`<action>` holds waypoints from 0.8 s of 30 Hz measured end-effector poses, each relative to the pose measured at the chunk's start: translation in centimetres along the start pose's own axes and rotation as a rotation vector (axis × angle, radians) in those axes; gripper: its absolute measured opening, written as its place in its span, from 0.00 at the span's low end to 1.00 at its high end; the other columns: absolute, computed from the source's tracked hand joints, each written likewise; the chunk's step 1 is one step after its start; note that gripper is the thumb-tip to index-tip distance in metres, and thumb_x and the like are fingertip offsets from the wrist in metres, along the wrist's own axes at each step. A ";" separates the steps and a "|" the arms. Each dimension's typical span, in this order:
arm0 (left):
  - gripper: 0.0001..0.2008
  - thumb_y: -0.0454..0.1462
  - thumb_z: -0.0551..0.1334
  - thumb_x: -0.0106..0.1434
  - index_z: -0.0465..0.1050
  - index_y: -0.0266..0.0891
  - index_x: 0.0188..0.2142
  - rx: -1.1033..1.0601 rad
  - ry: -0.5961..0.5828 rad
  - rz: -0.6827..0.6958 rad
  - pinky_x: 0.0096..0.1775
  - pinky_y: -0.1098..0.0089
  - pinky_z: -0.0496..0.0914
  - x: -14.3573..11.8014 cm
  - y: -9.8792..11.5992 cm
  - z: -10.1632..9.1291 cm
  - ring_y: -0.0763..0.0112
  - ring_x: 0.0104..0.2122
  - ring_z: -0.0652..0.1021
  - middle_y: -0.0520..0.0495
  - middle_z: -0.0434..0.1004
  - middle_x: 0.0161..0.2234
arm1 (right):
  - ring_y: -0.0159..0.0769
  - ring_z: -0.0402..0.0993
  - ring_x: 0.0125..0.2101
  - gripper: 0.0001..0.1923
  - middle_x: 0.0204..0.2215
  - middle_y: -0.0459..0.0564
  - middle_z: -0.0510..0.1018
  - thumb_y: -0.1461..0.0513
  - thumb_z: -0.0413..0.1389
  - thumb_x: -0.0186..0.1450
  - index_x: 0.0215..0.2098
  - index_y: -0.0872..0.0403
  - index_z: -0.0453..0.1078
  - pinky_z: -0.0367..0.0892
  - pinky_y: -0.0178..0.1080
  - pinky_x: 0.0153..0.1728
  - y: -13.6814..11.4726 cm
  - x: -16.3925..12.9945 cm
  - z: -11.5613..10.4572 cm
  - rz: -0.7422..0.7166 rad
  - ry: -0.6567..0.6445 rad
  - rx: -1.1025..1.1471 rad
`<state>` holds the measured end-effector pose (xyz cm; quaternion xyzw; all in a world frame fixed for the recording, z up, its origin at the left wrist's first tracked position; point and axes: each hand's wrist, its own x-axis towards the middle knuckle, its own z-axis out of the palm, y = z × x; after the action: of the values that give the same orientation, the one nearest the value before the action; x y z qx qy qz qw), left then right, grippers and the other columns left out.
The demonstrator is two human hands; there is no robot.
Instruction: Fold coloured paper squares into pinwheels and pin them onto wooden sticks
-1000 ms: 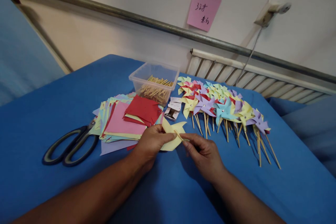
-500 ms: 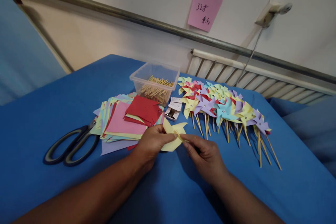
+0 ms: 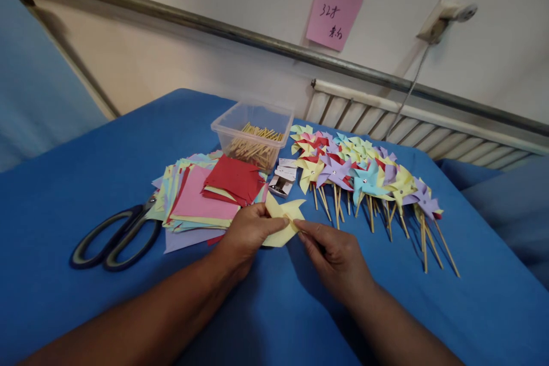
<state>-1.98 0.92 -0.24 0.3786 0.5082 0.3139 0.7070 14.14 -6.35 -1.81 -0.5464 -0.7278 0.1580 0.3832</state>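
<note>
Between both hands, the yellow pinwheel [image 3: 283, 218] lies flat, tips up-right.

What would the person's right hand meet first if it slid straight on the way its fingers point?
The right hand already touches the pale yellow folded paper; beyond it, probably the left hand.

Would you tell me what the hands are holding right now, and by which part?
The left hand pinches the yellow paper at its left edge; the right hand grips its lower right edge. A stick there is too unclear to confirm.
</note>
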 end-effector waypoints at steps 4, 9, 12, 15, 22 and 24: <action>0.14 0.35 0.70 0.44 0.74 0.33 0.32 0.004 -0.007 0.008 0.28 0.71 0.67 0.1 -0.1 -0.1 0.70 0.24 0.76 0.46 0.79 0.25 | 0.33 0.78 0.38 0.16 0.42 0.47 0.81 0.63 0.51 0.67 0.53 0.47 0.68 0.73 0.36 0.41 -0.2 -0.1 -0.2 -0.011 -0.041 -0.065; 0.14 0.35 0.70 0.44 0.75 0.32 0.32 0.015 -0.001 0.007 0.29 0.71 0.68 0.0 0.0 0.0 0.69 0.24 0.76 0.45 0.80 0.26 | 0.34 0.79 0.37 0.16 0.41 0.48 0.81 0.63 0.51 0.67 0.53 0.48 0.68 0.73 0.37 0.41 -0.1 -0.4 -0.1 -0.022 -0.011 -0.113; 0.15 0.35 0.70 0.44 0.75 0.32 0.33 0.004 0.007 0.006 0.30 0.71 0.68 0.0 0.1 0.0 0.69 0.25 0.77 0.45 0.80 0.26 | 0.34 0.79 0.36 0.16 0.41 0.48 0.81 0.63 0.51 0.67 0.53 0.47 0.68 0.73 0.37 0.41 0.0 -0.4 0.0 -0.016 0.015 -0.126; 0.14 0.35 0.70 0.44 0.75 0.32 0.32 0.002 0.009 0.004 0.29 0.71 0.67 0.0 0.1 0.0 0.70 0.24 0.76 0.46 0.80 0.26 | 0.34 0.79 0.36 0.16 0.41 0.48 0.81 0.63 0.51 0.67 0.53 0.47 0.68 0.73 0.36 0.40 0.1 -0.2 0.0 -0.010 -0.004 -0.122; 0.15 0.35 0.70 0.43 0.75 0.32 0.32 0.002 0.003 0.003 0.30 0.70 0.68 0.0 0.0 0.0 0.69 0.25 0.77 0.45 0.80 0.26 | 0.35 0.79 0.36 0.16 0.41 0.48 0.81 0.62 0.51 0.67 0.52 0.48 0.69 0.73 0.36 0.40 0.0 -0.3 -0.1 -0.005 0.007 -0.128; 0.15 0.35 0.70 0.43 0.75 0.32 0.32 0.011 0.005 0.007 0.29 0.70 0.68 0.0 0.0 0.0 0.69 0.25 0.77 0.45 0.80 0.27 | 0.34 0.79 0.36 0.16 0.40 0.48 0.81 0.63 0.51 0.67 0.52 0.48 0.69 0.73 0.36 0.40 -0.1 -0.3 -0.1 0.000 -0.006 -0.129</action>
<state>-1.98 0.92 -0.21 0.3835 0.5106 0.3146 0.7024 14.16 -6.68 -1.81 -0.5693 -0.7376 0.1124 0.3452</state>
